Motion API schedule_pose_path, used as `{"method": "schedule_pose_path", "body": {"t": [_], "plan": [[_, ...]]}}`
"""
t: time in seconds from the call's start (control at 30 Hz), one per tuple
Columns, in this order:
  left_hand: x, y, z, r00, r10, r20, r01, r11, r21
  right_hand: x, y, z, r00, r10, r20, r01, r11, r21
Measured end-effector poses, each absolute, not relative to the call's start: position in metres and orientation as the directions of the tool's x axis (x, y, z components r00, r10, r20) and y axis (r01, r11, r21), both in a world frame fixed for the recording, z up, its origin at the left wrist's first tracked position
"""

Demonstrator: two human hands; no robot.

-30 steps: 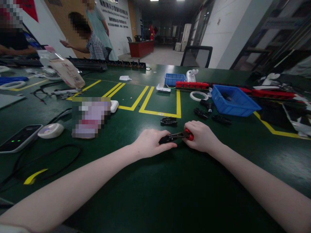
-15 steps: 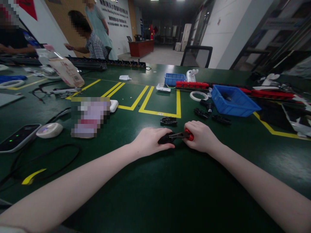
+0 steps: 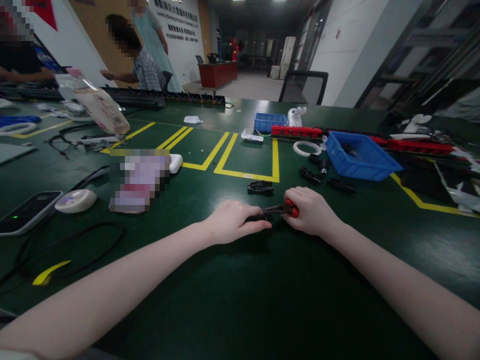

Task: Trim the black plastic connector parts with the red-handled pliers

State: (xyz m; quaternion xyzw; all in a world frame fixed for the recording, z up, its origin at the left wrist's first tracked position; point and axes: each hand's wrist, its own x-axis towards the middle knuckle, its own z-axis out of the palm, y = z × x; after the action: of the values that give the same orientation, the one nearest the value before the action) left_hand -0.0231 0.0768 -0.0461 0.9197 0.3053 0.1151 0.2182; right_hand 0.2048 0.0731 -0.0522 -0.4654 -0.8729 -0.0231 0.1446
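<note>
My right hand is closed round the red handles of a pair of pliers, whose long jaws point left. Between the fingers and thumb of my left hand is a small black part, mostly covered by the hand. The plier tips meet this part at its upper side; whether they grip it I cannot tell. Just beyond my hands lies a similar black part. Two more black pieces, one and another, rest farther right on the green table.
A blue bin with dark items stands at the right, near a white ring and red rails. At the left are a phone, a white round device, black cables and a bottle. People are across the table.
My left hand has turned the black part slightly, and its fingers have shifted a little. The pliers and my right hand stay nearly in place.
</note>
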Motion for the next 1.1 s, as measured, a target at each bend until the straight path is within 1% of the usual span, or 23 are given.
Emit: {"method": "schedule_pose_path", "body": {"t": [0.17,0.47,0.53,0.57,0.63,0.67,0.87,1.1], "plan": [[-0.022,0.076,-0.045,0.777,0.624,0.086,0.519,-0.711,0.475,0.206,0.074,-0.055,-0.527,0.795,0.299,0.815,0.573,-0.087],[-0.024,0.074,-0.042,0.784,0.606,0.137,0.470,-0.722,0.507,0.208,0.075,-0.055,-0.514,0.764,0.389,0.800,0.591,-0.104],[-0.025,0.074,-0.042,0.787,0.600,0.142,0.470,-0.733,0.491,0.208,0.075,-0.055,-0.505,0.767,0.395,0.803,0.585,-0.109],[-0.026,0.074,-0.042,0.792,0.587,0.167,0.463,-0.756,0.463,0.208,0.075,-0.055,-0.500,0.770,0.395,0.807,0.581,-0.111],[-0.028,0.076,-0.041,0.805,0.572,0.160,0.475,-0.782,0.404,0.210,0.076,-0.056,-0.490,0.779,0.391,0.814,0.570,-0.116],[-0.030,0.077,-0.041,0.810,0.564,0.158,0.472,-0.789,0.393,0.211,0.076,-0.056,-0.486,0.784,0.386,0.816,0.565,-0.122],[-0.035,0.082,-0.039,0.822,0.555,0.132,0.481,-0.798,0.363,0.224,0.082,-0.057,-0.457,0.808,0.372,0.820,0.544,-0.174],[-0.035,0.083,-0.039,0.829,0.543,0.135,0.477,-0.811,0.338,0.226,0.083,-0.057,-0.476,0.821,0.315,0.820,0.544,-0.177]]}}
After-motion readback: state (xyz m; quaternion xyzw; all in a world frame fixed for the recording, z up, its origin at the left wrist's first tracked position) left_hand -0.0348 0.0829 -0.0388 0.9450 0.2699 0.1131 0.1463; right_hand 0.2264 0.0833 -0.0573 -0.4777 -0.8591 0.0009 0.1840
